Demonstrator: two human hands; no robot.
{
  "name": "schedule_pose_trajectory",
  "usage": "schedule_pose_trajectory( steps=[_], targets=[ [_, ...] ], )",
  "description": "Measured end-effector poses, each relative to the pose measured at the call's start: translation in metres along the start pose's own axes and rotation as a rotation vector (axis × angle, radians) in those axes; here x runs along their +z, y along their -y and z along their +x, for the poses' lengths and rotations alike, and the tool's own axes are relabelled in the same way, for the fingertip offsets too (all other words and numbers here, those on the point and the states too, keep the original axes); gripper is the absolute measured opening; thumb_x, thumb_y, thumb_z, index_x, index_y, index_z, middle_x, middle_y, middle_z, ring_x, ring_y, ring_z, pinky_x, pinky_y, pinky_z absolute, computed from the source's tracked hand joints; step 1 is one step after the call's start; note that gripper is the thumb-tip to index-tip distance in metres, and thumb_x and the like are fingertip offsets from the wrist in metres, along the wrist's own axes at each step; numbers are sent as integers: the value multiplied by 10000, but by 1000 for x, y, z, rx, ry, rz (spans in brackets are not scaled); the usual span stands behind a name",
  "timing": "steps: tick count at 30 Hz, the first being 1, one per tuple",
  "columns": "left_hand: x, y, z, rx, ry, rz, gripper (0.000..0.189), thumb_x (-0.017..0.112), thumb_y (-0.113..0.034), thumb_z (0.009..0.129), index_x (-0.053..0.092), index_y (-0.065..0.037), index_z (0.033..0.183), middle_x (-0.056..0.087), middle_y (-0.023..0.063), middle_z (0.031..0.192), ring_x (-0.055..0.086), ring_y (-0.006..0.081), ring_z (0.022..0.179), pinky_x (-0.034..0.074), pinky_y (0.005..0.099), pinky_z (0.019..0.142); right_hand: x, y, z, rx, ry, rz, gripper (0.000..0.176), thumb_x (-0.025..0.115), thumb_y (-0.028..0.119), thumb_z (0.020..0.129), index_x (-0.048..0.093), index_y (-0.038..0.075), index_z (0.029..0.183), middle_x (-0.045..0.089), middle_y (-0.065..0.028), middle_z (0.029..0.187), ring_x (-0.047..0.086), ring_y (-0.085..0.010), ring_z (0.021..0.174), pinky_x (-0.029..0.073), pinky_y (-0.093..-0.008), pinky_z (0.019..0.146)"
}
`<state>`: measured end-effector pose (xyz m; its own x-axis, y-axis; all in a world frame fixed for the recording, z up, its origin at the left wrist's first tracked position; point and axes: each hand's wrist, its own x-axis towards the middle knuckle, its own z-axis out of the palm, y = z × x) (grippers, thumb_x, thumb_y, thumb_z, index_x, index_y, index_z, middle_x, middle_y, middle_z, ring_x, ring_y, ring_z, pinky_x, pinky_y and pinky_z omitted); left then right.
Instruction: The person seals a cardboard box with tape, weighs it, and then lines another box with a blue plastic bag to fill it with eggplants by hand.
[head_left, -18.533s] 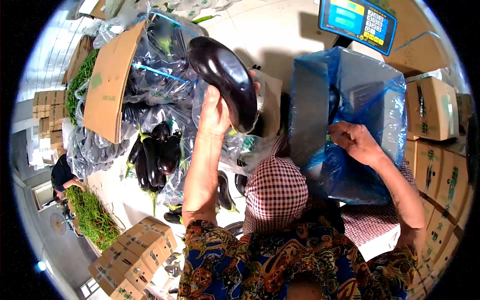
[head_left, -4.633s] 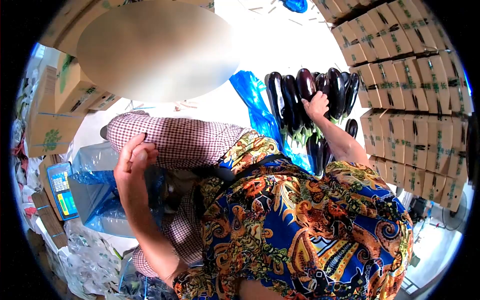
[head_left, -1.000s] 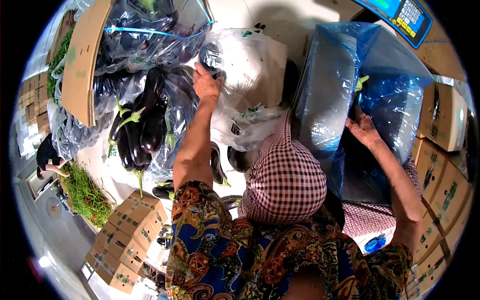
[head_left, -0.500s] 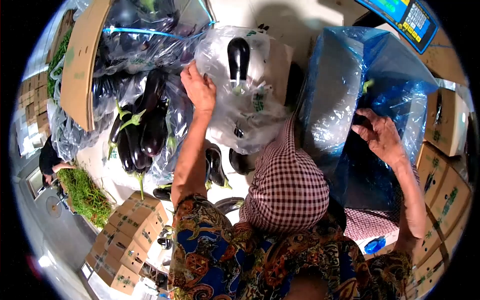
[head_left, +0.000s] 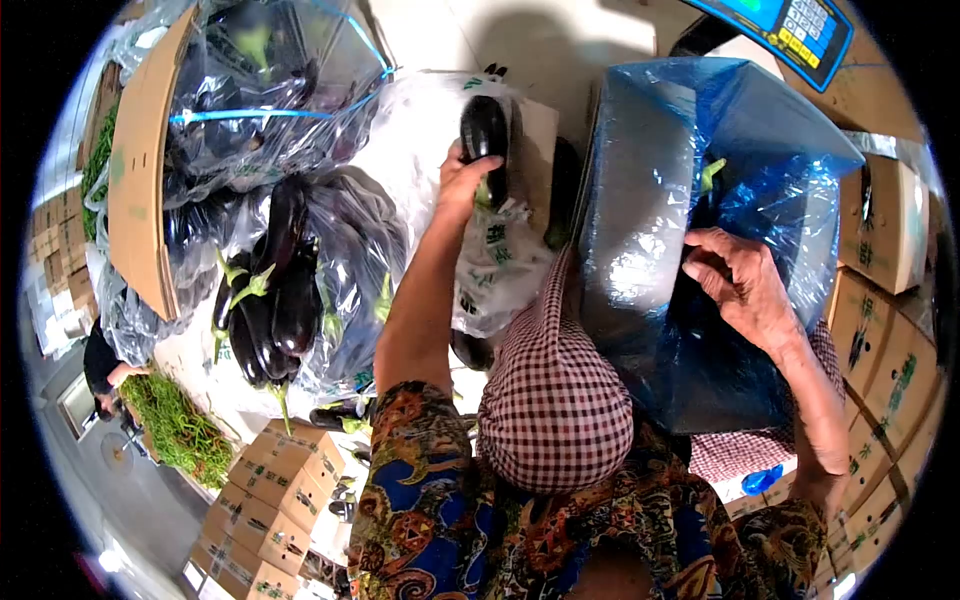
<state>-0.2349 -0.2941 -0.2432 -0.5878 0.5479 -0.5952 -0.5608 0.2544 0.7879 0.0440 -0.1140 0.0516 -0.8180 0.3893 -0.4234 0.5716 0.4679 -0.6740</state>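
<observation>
My left hand grips a dark purple eggplant near its stem end, over a white plastic bag. My right hand is inside a box lined with blue plastic film, its fingers curled inward. What those fingers hold, if anything, is hidden. Just beyond them, a green eggplant stem shows above a dark shape in the box. Left of my left arm, several eggplants lie in a heap on clear plastic.
An open carton with a cardboard flap holds bagged eggplants at upper left. A blue-framed scale panel is at upper right. Stacked cartons line the right side. Green peppers and another person are at far left.
My left hand has moved right from the clear plastic and taken hold of the eggplant on the white bag. My right hand stays in the blue-lined box. The whole view has shifted slightly.
</observation>
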Motion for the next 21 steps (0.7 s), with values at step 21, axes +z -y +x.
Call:
schedule_pose_trajectory(
  steps=[21],
  targets=[
    [143,-253,-211,1547,606,1092,513,621,5,712,571,-124,1206,578,45,1206,513,263,1186,353,400,1006,-30,54,-17,-41,15,1216,503,558,362,923,493,19,1286,598,-112,1149,533,-186,1088,410,-301,936]
  ],
)
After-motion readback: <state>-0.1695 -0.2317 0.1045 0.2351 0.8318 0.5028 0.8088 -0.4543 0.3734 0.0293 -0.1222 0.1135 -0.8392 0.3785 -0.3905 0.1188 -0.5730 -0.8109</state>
